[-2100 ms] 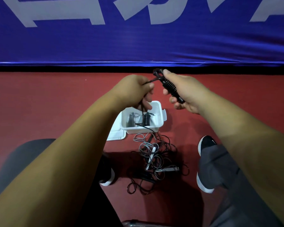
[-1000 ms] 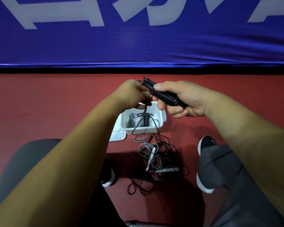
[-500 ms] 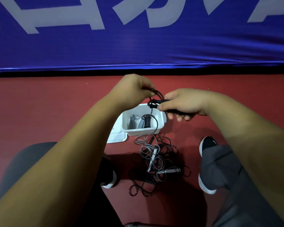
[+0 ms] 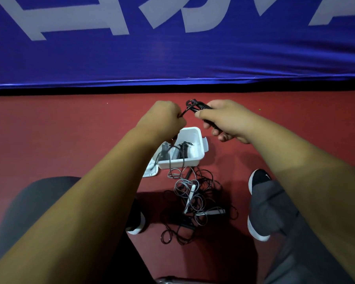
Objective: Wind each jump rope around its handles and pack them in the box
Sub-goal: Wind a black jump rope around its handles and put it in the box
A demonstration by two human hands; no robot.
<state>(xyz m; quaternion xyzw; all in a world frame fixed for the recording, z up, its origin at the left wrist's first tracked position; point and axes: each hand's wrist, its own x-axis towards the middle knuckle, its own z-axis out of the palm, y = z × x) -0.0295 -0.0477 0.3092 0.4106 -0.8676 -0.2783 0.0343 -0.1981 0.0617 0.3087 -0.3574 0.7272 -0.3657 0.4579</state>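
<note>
My right hand (image 4: 228,119) grips the black handles of a jump rope (image 4: 197,105), wound with black cord and mostly hidden in the fist. My left hand (image 4: 162,117) pinches the cord just left of the handles; the loose cord hangs down from it toward the white box (image 4: 195,134) on the red floor. Inside the box lie wound ropes, one black (image 4: 184,148) and one grey (image 4: 174,153). A tangle of grey and black ropes (image 4: 195,199) with white handles lies on the floor in front of the box.
The box's white lid (image 4: 151,171) lies flat at its left side. My two black shoes (image 4: 258,179) stand either side of the tangle, with my grey-trousered knees lower down. A blue banner (image 4: 172,48) closes off the far side of the floor.
Both hands have risen a little above the box. My left hand has carried the cord round the handle end, from over the top to the left side, with the cord now drawn taut.
</note>
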